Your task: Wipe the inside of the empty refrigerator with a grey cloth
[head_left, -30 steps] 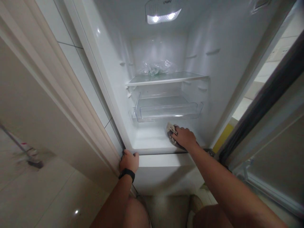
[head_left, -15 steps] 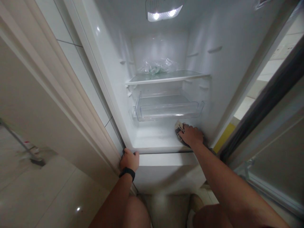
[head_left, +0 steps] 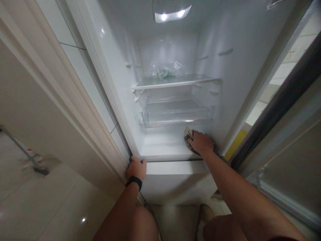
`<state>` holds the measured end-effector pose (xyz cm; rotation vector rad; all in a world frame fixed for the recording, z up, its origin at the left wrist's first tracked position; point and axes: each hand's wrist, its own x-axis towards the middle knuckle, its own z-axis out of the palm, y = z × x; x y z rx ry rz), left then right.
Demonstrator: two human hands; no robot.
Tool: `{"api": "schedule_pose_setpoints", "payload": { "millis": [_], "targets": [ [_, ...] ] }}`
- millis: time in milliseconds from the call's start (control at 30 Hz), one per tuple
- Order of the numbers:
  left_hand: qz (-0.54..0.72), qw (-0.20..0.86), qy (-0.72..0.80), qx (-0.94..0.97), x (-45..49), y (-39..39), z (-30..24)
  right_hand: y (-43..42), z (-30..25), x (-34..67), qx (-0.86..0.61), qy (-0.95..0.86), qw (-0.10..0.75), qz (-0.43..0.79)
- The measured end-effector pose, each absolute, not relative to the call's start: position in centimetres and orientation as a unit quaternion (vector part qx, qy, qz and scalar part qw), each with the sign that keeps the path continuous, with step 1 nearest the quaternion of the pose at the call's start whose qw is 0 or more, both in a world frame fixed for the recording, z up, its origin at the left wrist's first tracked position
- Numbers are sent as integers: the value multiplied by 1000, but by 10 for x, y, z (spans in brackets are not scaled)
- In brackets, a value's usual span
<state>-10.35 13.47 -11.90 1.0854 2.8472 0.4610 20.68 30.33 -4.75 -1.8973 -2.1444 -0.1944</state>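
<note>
An open white refrigerator [head_left: 165, 139] stands in front of me, lit from inside. My right hand [head_left: 202, 143] is closed on a patterned cloth [head_left: 188, 138], pressed to the compartment floor at its right side. Part of the cloth is hidden under the palm. My left hand [head_left: 136, 168], with a dark band on its wrist, grips the lower left edge of the refrigerator, at the corner above the lower drawer front [head_left: 173, 184]. Its fingertips are partly hidden behind that edge.
Above my right hand sits a clear plastic drawer [head_left: 178, 117]. Higher up, a glass shelf [head_left: 175, 81] bears a crumpled clear plastic bag [head_left: 167, 71]. The open refrigerator door [head_left: 293, 167] stands at right, a beige door frame [head_left: 62, 90] at left. A long-handled floor tool [head_left: 40, 170] rests on the tiles.
The view has shifted very slightly. Both hands stay in almost the same places, the right one still on the cloth.
</note>
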Motion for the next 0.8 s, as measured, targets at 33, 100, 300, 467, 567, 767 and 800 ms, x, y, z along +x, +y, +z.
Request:
{"api": "schedule_pose_setpoints", "payload": {
  "millis": [33,100,300,467,567,767,800],
  "targets": [
    [149,30,924,352,-103,135,-119,303,-48,207,-656,-740,136,-65],
    [149,29,924,352,-103,134,-119,303,-48,207,-658,-738,134,-63],
    [147,28,923,354,-103,134,-119,303,-48,207,-657,-739,133,-68],
    [146,30,924,352,-104,135,-120,303,-49,207,-652,-743,133,-72],
    [148,30,923,354,-104,135,-120,303,-48,207,-654,-742,131,-72],
    [151,30,922,356,-104,135,-120,303,-48,206,-656,-738,136,-77],
    [151,30,922,356,-104,135,-120,303,-48,206,-657,-738,135,-76]
  ]
}}
